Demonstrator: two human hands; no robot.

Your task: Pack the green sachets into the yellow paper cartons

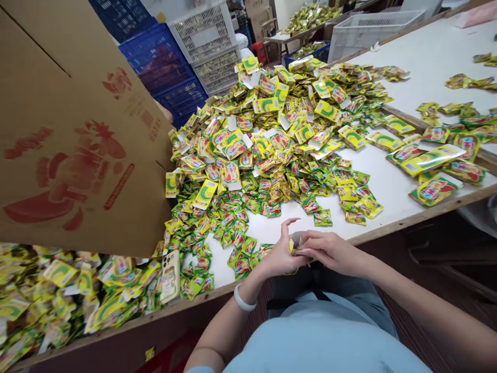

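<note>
At the table's front edge, my left hand (282, 258) is closed around a small yellow-and-white carton (297, 238), its index finger raised. The carton's open end and grey-white inside show; most of it is hidden by my fingers. My right hand (326, 250) meets it from the other side, with fingers pinched together at the open end. Beside my left hand lie small green candy packets (243, 254) on the white tabletop (267, 226). Just beyond my hands is one more green packet (323, 217).
A large heap of yellow cartons (267, 105) and packets covers the table's middle. A big cardboard box (85, 134) stands at left, near a phone (170, 277). More packs (435, 160) lie at right. Blue crates (163, 67) and white crates (205, 31) are stacked behind.
</note>
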